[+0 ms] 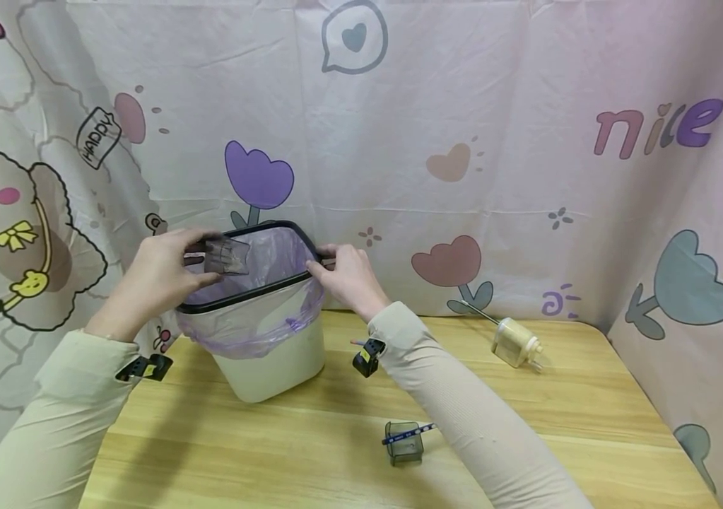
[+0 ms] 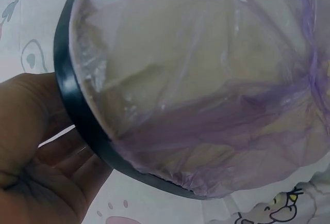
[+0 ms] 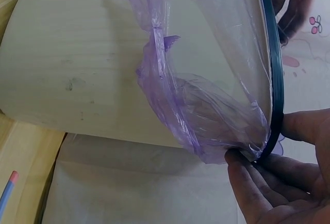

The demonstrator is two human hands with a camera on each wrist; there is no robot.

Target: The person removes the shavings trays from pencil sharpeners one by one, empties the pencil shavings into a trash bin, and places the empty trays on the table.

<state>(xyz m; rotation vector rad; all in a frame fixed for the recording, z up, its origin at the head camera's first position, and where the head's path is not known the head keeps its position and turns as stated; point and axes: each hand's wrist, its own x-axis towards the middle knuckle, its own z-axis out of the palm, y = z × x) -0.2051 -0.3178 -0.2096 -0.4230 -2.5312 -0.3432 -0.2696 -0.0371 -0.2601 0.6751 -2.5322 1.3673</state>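
Note:
A white trash bin (image 1: 278,364) with a black rim and a purple plastic bag (image 1: 253,329) folded over its edge stands tilted on the table. Over its mouth, my left hand (image 1: 160,272) holds a small see-through grey plastic box (image 1: 229,256) between thumb and fingers. The left wrist view shows that hand (image 2: 36,152) behind the black rim (image 2: 69,84), the box hidden there. My right hand (image 1: 351,279) grips the bin's right rim. In the right wrist view its thumb and fingers (image 3: 247,182) pinch the rim and the bag together.
On the wooden table (image 1: 526,424), a second see-through box (image 1: 406,456) has a blue pencil (image 1: 408,433) lying across it. A cream crank pencil sharpener (image 1: 514,343) lies at the back right. Another pencil (image 3: 7,193) pokes out near the bin. Printed cloth hangs behind.

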